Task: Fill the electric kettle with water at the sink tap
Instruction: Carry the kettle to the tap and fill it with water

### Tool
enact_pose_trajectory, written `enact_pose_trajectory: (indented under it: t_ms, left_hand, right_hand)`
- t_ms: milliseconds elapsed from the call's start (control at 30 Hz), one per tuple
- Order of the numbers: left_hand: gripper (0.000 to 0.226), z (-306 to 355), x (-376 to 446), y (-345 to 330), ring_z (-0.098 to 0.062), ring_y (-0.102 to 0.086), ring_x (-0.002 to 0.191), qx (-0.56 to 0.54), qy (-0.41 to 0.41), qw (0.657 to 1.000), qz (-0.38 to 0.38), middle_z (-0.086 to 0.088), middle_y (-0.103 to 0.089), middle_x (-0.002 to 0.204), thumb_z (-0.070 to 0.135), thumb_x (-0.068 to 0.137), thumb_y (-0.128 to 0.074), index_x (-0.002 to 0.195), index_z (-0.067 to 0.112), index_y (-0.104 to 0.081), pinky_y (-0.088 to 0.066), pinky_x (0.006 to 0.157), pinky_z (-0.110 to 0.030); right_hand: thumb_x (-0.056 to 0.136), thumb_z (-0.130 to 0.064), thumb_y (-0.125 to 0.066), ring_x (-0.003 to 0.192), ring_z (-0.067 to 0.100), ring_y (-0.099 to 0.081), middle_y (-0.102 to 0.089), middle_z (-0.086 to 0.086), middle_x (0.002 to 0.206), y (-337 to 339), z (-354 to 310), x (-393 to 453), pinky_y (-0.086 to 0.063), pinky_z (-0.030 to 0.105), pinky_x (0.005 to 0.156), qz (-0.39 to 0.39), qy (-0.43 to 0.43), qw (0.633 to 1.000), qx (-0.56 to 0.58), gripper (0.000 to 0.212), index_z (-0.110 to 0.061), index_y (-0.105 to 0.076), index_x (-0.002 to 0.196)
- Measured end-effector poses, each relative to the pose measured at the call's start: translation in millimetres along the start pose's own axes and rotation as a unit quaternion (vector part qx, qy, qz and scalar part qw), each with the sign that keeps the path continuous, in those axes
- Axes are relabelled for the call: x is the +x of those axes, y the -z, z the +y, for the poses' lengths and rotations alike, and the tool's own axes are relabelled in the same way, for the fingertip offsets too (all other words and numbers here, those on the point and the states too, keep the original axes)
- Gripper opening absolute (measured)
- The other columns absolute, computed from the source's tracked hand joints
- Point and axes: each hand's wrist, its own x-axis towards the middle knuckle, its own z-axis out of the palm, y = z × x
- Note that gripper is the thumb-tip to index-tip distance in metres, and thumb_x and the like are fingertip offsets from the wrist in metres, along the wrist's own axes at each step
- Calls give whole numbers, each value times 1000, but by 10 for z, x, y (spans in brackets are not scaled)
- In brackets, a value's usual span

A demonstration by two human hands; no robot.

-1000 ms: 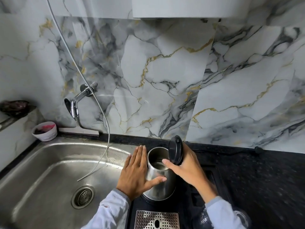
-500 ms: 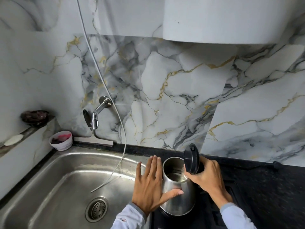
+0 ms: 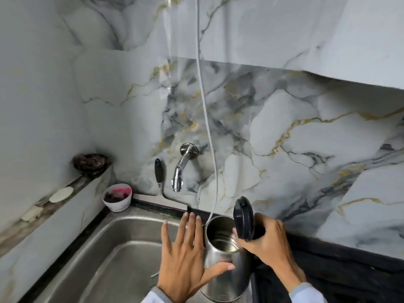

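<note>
A steel electric kettle (image 3: 227,278) stands upright at the bottom centre, its black lid (image 3: 243,217) flipped up and its inside showing. My right hand (image 3: 266,243) is wrapped around the handle on the kettle's right side. My left hand (image 3: 185,256) lies flat against the kettle's left wall, fingers spread and thumb across the front. The chrome tap (image 3: 180,171) sticks out of the marble wall above and to the left of the kettle, with no water running. The steel sink (image 3: 98,259) lies below it.
A thin white hose (image 3: 206,119) hangs down the wall just behind the kettle. A squeegee with a black handle (image 3: 159,173) leans beside the tap. A white cup with pink contents (image 3: 118,199) sits at the sink's back corner. Black countertop (image 3: 338,270) extends right.
The kettle has been carried left, off its base and toward the sink edge, both hands keeping their hold. The view has tilted up and shifted left, bringing the tap nearer the centre.
</note>
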Motion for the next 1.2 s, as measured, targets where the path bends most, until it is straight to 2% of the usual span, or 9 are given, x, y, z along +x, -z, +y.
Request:
enact_pose_trajectory:
  t_ms: [300, 433, 533, 667, 767, 900, 1033, 1133, 1200]
  left_hand:
    - [121, -1095, 403, -132, -29, -41, 142, 14, -8, 1000, -16, -18, -46, 152, 96, 74, -29, 143, -3, -44, -34, 109, -71]
    - [120, -1397, 607, -181, -22, -16, 152, 16, -30, 996, -87, -12, -21, 165, 94, 75, -20, 155, 4, -19, -16, 122, -61]
    - [101, -1598, 826, -118, -21, -18, 152, -118, -28, 986, -117, -9, -19, 166, 79, 86, -38, 157, 14, -8, -17, 125, -50]
    - [59, -1504, 1061, 19, -30, -65, 114, -225, 67, 967, 103, -5, -70, 128, 54, 86, -68, 134, 21, -56, -58, 87, -46]
    - [52, -1184, 1205, 78, -35, -73, 81, -154, 123, 971, 136, -6, -79, 88, 71, 79, -63, 97, 23, -73, -58, 64, -41]
    - [51, -985, 1328, 102, -35, -67, 50, -93, 139, 976, 141, -10, -70, 57, 61, 72, -79, 64, 13, -64, -46, 49, -34]
    - [44, -998, 1408, 31, -38, -63, 46, -112, 119, 975, 150, -13, -66, 52, 45, 72, -82, 60, 10, -58, -31, 45, -28]
    - [36, -1143, 1492, 2, -41, -65, 63, -235, 100, 959, 120, -15, -70, 63, 44, 78, -68, 67, 10, -61, -51, 54, -39]
    - [28, -1314, 1509, 10, -20, -68, 65, -322, 51, 943, 69, -2, -70, 62, 40, 79, -65, 66, 15, -61, -55, 65, -36]
  right_hand:
    - [50, -58, -81, 56, 21, -72, -74, 4, 58, -1079, -349, 462, -59, 41, 53, 11, -27, 999, 15, 53, -10, -65, 64]
    - [48, -59, -79, 59, 24, -73, -77, 3, 61, -1361, -392, 551, -61, 41, 56, 12, -43, 999, 10, 54, -9, -68, 66]
    - [48, -62, -78, 61, 27, -74, -79, 4, 65, -1485, -377, 575, -62, 45, 59, 12, -66, 998, 3, 57, -9, -70, 68]
    - [50, -63, -77, 62, 25, -75, -80, 1, 67, -1566, -413, 550, -63, 45, 60, 19, -78, 997, -1, 57, -10, -72, 69]
    - [51, -64, -75, 68, 27, -77, -81, 3, 70, -1574, -447, 545, -63, 47, 65, 13, -82, 997, -6, 58, -9, -74, 72]
    - [52, -62, -77, 71, 30, -77, -81, 6, 71, -1543, -469, 558, -63, 49, 69, 9, -88, 996, -6, 60, -7, -75, 76]
    - [52, -62, -77, 72, 29, -77, -81, 6, 73, -1531, -515, 602, -63, 49, 69, 17, -97, 995, 0, 61, -6, -75, 77]
    - [52, -64, -75, 73, 27, -78, -82, 4, 74, -1534, -566, 632, -64, 48, 70, 24, -108, 994, 11, 62, -8, -75, 77]
    - [52, -65, -76, 73, 25, -78, -82, 3, 74, -1560, -587, 631, -64, 48, 70, 25, -111, 993, 20, 60, -10, -76, 76]
